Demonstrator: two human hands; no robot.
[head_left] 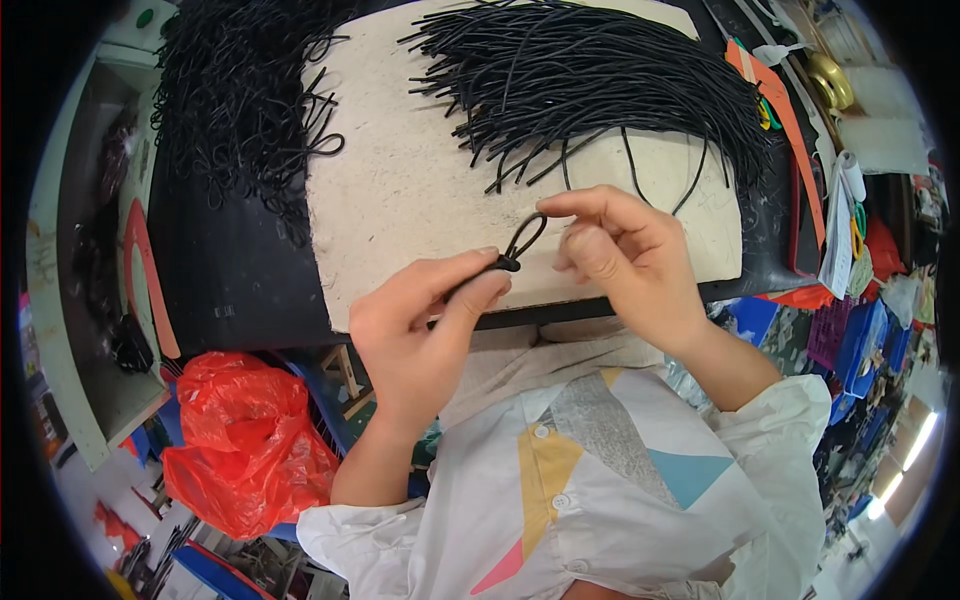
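1. One knotted teardrop loop of thin black cord [509, 264] is held above the near part of one flat cream board [390, 200]; its long axis slants, tip pointing away from the person and rightward.
2. The left hand [412, 325] pinches it at the knot; the right hand [645, 270] is loosely spread, index fingertip touching or just beside the tip, I can't tell which.
3. Farther back: one sheaf of straight black cords [590, 80], one tangled heap of looped black cords [230, 100], strands too many to count.
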